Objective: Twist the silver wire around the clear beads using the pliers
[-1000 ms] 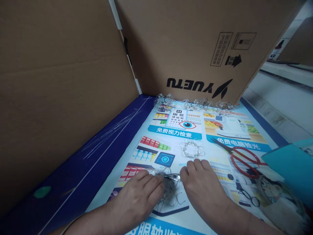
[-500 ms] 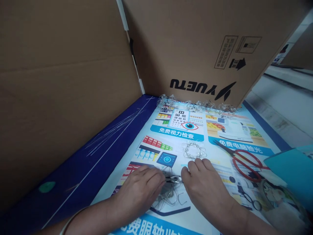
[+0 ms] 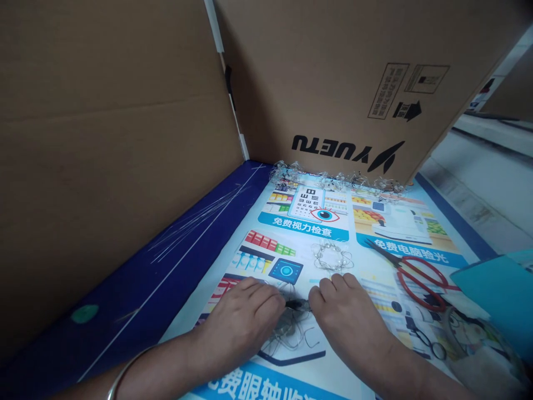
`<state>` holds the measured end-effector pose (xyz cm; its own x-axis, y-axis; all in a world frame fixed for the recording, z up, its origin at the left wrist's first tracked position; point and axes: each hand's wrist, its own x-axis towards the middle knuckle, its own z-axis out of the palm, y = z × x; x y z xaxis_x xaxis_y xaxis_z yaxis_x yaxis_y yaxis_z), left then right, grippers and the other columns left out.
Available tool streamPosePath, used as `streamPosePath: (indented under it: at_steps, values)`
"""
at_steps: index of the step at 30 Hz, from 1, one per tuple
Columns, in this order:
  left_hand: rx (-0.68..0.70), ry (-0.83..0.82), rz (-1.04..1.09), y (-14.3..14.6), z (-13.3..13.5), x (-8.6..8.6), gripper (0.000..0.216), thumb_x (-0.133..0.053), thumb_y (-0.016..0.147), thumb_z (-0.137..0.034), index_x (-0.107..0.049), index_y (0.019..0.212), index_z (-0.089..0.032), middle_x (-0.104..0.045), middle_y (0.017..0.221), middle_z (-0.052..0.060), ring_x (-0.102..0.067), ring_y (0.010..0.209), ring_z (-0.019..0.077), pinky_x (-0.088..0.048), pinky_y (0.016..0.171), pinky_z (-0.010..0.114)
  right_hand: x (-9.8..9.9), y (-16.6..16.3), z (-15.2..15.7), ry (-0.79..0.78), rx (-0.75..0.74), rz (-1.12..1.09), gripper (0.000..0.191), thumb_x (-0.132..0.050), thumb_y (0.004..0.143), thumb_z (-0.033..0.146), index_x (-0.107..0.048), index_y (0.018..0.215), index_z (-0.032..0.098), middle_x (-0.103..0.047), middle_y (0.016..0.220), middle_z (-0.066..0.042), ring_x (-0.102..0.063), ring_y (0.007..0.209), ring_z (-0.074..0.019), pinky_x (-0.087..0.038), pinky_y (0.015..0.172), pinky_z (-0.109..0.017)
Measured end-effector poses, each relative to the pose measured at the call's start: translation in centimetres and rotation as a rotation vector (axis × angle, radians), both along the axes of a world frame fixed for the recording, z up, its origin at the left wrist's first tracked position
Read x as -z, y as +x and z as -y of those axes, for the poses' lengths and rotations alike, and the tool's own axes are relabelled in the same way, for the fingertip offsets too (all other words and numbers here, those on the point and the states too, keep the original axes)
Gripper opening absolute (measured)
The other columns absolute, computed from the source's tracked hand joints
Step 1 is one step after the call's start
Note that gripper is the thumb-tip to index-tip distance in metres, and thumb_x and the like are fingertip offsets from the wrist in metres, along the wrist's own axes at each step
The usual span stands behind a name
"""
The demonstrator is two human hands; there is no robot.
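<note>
Both my hands are closed, low in the middle of the head view. In my right hand is a small pair of pliers, its dark metal end pointing left. The fingers of my left hand are pinched at a beaded wire piece, whose thin loops stick out above and below the fingertips. What exactly those fingers grip is hidden. Just beyond my hands, a beaded wire ring with clear beads and looped wire lies flat on the printed sheet.
Red-handled scissors lie open at right, near a turquoise sheet and a clear plastic bag. Loose straight wires rest at left. More wire pieces line the foot of cardboard walls.
The view has shifted slightly. The pliers have turned a little between my hands, their shiny face now darker. Both hands stay closed in nearly the same place.
</note>
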<state>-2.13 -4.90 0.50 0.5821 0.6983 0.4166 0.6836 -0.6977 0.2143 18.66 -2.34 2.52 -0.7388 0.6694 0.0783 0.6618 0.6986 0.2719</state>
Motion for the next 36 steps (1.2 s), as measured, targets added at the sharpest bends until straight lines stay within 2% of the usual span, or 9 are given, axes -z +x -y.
streamPosePath:
  at_steps: [3, 6, 8, 14, 17, 21, 25, 29, 36]
  values:
    - [-0.011, -0.173, 0.063, -0.3, -0.2, -0.7, 0.012, -0.045, 0.086, -0.012, -0.055, 0.091, -0.017, -0.059, 0.084, 0.003, -0.054, 0.077, 0.0166, -0.044, 0.072, 0.032, 0.0, 0.2, -0.2, -0.027, 0.039, -0.032, 0.007, -0.058, 0.075, 0.014, -0.053, 0.075, 0.019, -0.052, 0.069, -0.002, -0.045, 0.066, -0.0193, -0.027, 0.063, -0.034]
    - [-0.028, -0.302, 0.120, -0.9, -0.7, -1.4, 0.028, -0.050, 0.081, -0.009, -0.052, 0.107, -0.019, -0.053, 0.106, 0.006, -0.050, 0.097, 0.0187, -0.044, 0.081, 0.033, 0.1, 0.4, -0.5, -0.047, 0.074, -0.079, 0.007, -0.059, 0.077, 0.019, -0.053, 0.074, 0.020, -0.053, 0.070, -0.001, -0.045, 0.068, -0.0191, -0.025, 0.063, -0.034]
    - [-0.057, -0.345, 0.132, -1.3, -1.2, -1.4, 0.037, -0.053, 0.077, -0.009, -0.050, 0.112, -0.021, -0.049, 0.113, 0.006, -0.047, 0.104, 0.0203, -0.043, 0.085, 0.034, 0.2, 0.5, -0.6, -0.057, 0.095, -0.099, 0.007, -0.060, 0.077, 0.020, -0.054, 0.075, 0.020, -0.053, 0.071, -0.001, -0.046, 0.069, -0.0186, -0.025, 0.064, -0.034]
    - [0.051, -0.460, 0.150, -2.0, -2.8, -0.4, 0.035, -0.055, 0.078, -0.011, -0.056, 0.110, -0.026, -0.052, 0.102, 0.004, -0.050, 0.096, 0.0181, -0.043, 0.082, 0.031, 0.7, 1.0, -1.0, -0.105, 0.110, -0.118, 0.006, -0.060, 0.076, 0.020, -0.055, 0.074, 0.022, -0.054, 0.070, 0.000, -0.046, 0.069, -0.0182, -0.024, 0.065, -0.033]
    - [0.073, -0.478, 0.142, -2.2, -3.0, -0.4, 0.037, -0.056, 0.076, -0.011, -0.056, 0.110, -0.026, -0.052, 0.101, 0.003, -0.049, 0.096, 0.0182, -0.043, 0.082, 0.031, 0.8, 1.3, -1.3, -0.127, 0.126, -0.111, 0.005, -0.060, 0.077, 0.022, -0.056, 0.076, 0.022, -0.055, 0.072, 0.000, -0.046, 0.069, -0.0185, -0.023, 0.064, -0.033]
    - [0.054, -0.418, 0.028, -2.1, -2.5, -1.1, 0.035, -0.060, 0.073, -0.015, -0.056, 0.108, -0.023, -0.053, 0.104, 0.005, -0.049, 0.097, 0.0215, -0.042, 0.082, 0.033, 0.7, 1.4, -1.3, -0.121, 0.136, -0.098, 0.004, -0.061, 0.077, 0.024, -0.056, 0.077, 0.023, -0.055, 0.073, -0.001, -0.046, 0.070, -0.0193, -0.023, 0.065, -0.033]
    - [0.056, -0.243, -0.148, -1.2, -1.7, -1.2, 0.017, -0.053, 0.081, -0.017, -0.059, 0.097, -0.016, -0.057, 0.096, 0.007, -0.051, 0.091, 0.0225, -0.041, 0.082, 0.036, 0.8, 1.3, -1.3, -0.108, 0.129, -0.095, 0.005, -0.060, 0.077, 0.024, -0.056, 0.078, 0.023, -0.055, 0.073, -0.001, -0.046, 0.071, -0.0196, -0.023, 0.065, -0.034]
    - [0.058, -0.094, -0.291, -0.7, -1.1, -0.9, 0.017, -0.046, 0.085, -0.011, -0.058, 0.097, -0.014, -0.059, 0.091, 0.009, -0.053, 0.087, 0.0221, -0.041, 0.079, 0.035, 0.9, 1.3, -1.4, -0.103, 0.118, -0.109, 0.007, -0.062, 0.075, 0.025, -0.055, 0.077, 0.023, -0.054, 0.072, -0.001, -0.046, 0.070, -0.0195, -0.023, 0.066, -0.033]
    - [0.075, -0.056, -0.387, -1.1, -1.4, -2.5, 0.017, -0.047, 0.086, -0.012, -0.057, 0.099, -0.015, -0.061, 0.089, 0.009, -0.055, 0.085, 0.0213, -0.041, 0.072, 0.031, 1.1, 1.4, -1.4, -0.083, 0.103, -0.114, 0.007, -0.062, 0.075, 0.024, -0.055, 0.076, 0.022, -0.054, 0.072, -0.001, -0.045, 0.069, -0.0188, -0.023, 0.065, -0.033]
